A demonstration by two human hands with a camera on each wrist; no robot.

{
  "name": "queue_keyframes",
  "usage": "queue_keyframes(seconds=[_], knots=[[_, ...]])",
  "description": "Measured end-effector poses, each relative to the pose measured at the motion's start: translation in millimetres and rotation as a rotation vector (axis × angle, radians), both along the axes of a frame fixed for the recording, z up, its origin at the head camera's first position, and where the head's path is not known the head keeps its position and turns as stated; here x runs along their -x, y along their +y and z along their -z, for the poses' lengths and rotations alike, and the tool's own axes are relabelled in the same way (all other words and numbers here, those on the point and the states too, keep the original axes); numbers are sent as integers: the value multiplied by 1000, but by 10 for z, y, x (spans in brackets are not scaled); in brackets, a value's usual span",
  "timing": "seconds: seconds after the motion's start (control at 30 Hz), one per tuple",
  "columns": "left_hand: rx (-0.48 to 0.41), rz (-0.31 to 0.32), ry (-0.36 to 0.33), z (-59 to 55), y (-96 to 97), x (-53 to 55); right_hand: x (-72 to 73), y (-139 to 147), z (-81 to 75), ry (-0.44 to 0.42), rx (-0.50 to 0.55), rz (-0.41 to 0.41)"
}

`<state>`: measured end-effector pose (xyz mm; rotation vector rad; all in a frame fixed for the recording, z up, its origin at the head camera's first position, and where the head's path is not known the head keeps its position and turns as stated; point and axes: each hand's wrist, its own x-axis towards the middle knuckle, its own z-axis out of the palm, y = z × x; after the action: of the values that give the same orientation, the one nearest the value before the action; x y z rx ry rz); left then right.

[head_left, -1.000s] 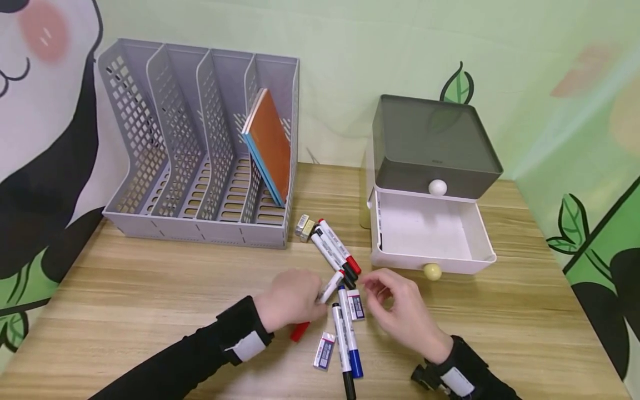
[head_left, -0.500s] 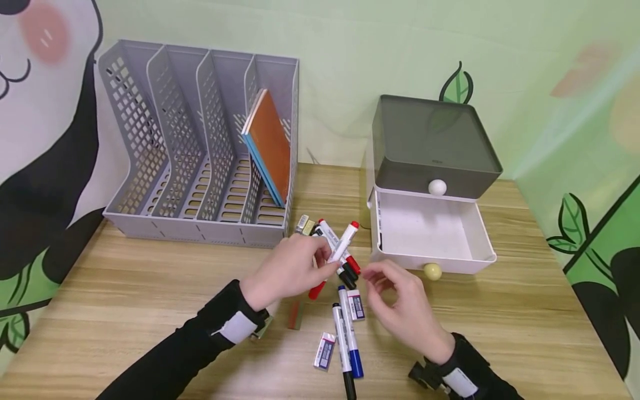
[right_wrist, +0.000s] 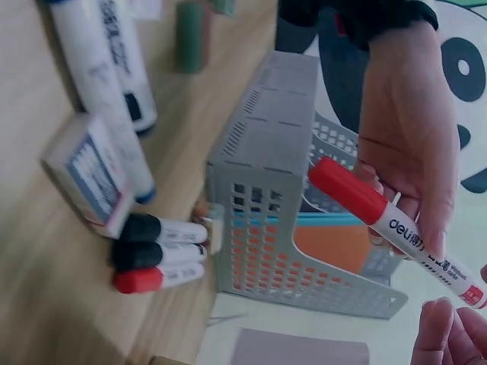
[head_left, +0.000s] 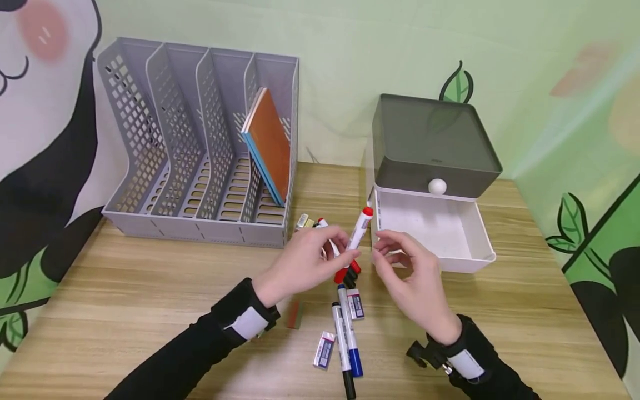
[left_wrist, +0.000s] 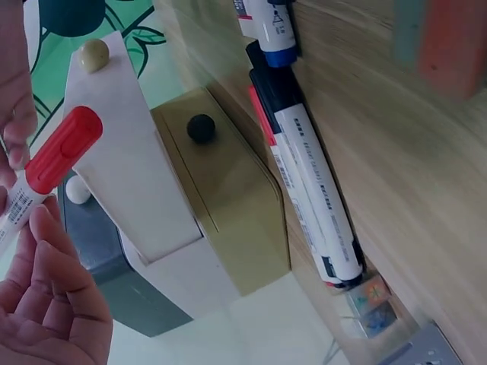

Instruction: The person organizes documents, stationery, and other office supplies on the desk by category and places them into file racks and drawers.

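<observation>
My left hand pinches a red whiteboard marker between thumb and fingers, raised above the table with its red cap pointing down. The cap and label show well in the right wrist view, where the marker slants past the left thumb. My right hand is beside it, fingers bent loosely, its fingertips near the marker's capless end. Under the left hand lie black and red markers, partly hidden. Closer to me are a black marker, a blue marker and two boxed erasers.
A grey file rack with thin books stands back left. At back right is a drawer unit; its pale drawer is pulled out behind my right hand. A red-green block lies near my left wrist.
My left hand has picked the red marker up from the table and carried it up and rightward toward my right hand. The right hand has moved slightly forward and right, over the drawer's front.
</observation>
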<state>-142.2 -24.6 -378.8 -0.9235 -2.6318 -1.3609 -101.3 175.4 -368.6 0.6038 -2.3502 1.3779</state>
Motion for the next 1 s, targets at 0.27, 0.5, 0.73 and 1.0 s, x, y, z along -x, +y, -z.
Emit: queue_keyframes(seconds=[0.27, 0.5, 0.73, 1.0], knots=[[46, 10, 113, 4, 146, 17, 141, -9, -107, -85, 46, 7], [64, 6, 169, 6, 239, 35, 204, 10, -78, -63, 38, 13], [27, -4, 177, 21, 292, 48, 226, 85, -67, -123, 44, 63], [-51, -9, 228, 19, 308, 73, 351, 253, -198, -218, 190, 34]])
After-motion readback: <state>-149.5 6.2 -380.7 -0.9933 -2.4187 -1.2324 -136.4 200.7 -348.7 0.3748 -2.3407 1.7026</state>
